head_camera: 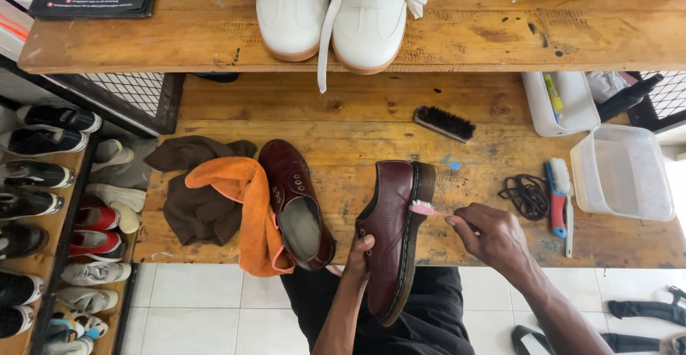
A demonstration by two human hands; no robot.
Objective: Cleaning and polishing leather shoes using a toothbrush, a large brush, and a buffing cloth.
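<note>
Left hand: the left hand (pixel 359 249) wraps its grip around the side of a dark burgundy leather low shoe with a black ribbed sole (pixel 391 237), holding it tilted on edge over the front lip of the desk and above the lap.
Right hand: the right hand (pixel 493 233) has its grip pinched shut on the handle of a small pink-handled toothbrush with white bristles (pixel 429 209); the bristles touch the shoe near the join of upper and sole, at the toe end.
Risk, slipping: the shoe rests partly off the desk edge, held by one hand only; a hard stroke could probably twist it out of the fingers and drop it to the tiled floor (pixel 207 305).
Risk, scuffing: bristles straying from the seam onto the leather may mark the polished upper.
Risk, clutter: the matching burgundy shoe lying flat (pixel 296 201) and the orange microfibre cloth (pixel 250 212) draped over the edge sit just beside the left elbow's path; a nudge could drag the cloth down.
Surface: a worn wooden plank desk (pixel 371 130) with stains, carrying a brown rag (pixel 196 198), a black-bristled wooden brush (pixel 444 123), coiled black laces (pixel 527 194), a red-and-blue brush (pixel 558 196) and a clear plastic tub (pixel 623 173).
Room: an upper wooden shelf (pixel 486 33) holds a pair of white sneakers (pixel 329 12); a rack of assorted shoes (pixel 50 205) stands at the left.
</note>
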